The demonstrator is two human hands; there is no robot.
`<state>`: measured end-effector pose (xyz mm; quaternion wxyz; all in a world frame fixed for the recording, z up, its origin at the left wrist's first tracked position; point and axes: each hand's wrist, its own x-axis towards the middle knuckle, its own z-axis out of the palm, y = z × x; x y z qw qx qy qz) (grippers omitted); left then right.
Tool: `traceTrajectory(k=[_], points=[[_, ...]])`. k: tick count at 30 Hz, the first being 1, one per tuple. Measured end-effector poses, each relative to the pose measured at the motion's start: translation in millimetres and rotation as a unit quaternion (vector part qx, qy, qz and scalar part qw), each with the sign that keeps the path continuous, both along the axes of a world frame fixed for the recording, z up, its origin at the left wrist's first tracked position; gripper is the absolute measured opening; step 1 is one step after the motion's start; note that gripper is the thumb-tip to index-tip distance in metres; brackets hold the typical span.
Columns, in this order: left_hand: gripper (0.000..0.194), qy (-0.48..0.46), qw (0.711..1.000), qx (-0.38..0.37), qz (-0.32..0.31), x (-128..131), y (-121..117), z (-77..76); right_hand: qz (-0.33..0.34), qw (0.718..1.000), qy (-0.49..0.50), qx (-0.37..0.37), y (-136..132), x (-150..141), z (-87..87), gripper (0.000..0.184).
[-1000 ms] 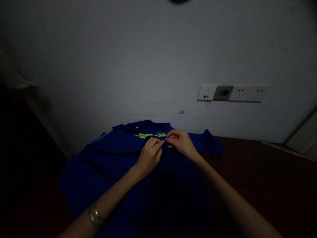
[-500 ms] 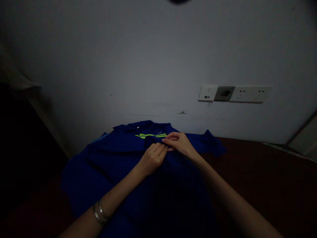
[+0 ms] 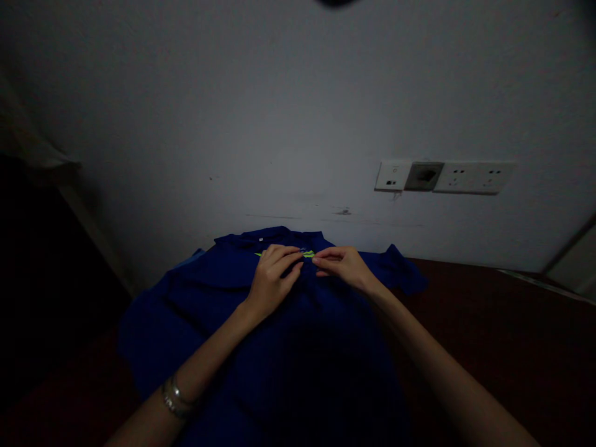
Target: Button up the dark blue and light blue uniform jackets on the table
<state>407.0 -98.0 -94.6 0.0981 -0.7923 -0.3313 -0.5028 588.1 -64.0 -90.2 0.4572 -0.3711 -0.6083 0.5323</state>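
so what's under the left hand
The blue shirt, with a yellow-green stripe showing on both sides of the left hand: a tip to its left, a larger piece toward the right hand. The stretch the left hand covers can't be seen.

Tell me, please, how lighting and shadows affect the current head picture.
Head view: dim overall, the wall palest around its middle; head view: the blue shirt sinks into near-black shadow toward the bottom, while its yellow-green stripe stands out; head view: the left hand and right hand are readable, but what they pinch, if anything, is too dark to tell.
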Motion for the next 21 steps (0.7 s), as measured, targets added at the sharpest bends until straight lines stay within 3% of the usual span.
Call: traceTrajectory(k=[3, 8, 21], points=[[0.016, 0.012, 0.997, -0.054, -0.046, -5, 4, 6.4, 0.026, 1.000, -0.010, -0.004, -2, 0, 1.9, 0.023], [0.015, 0.008, 0.985, -0.123, -0.124, -4, 6, 3.3, 0.040, 0.999, -0.034, -0.012, -7, 0, 7.0, 0.024], [0.013, -0.055, 0.983, -0.150, -0.088, 4, 5, -6.2, 0.024, 0.999, -0.043, 0.000, -7, -1, 6.3, 0.025]])
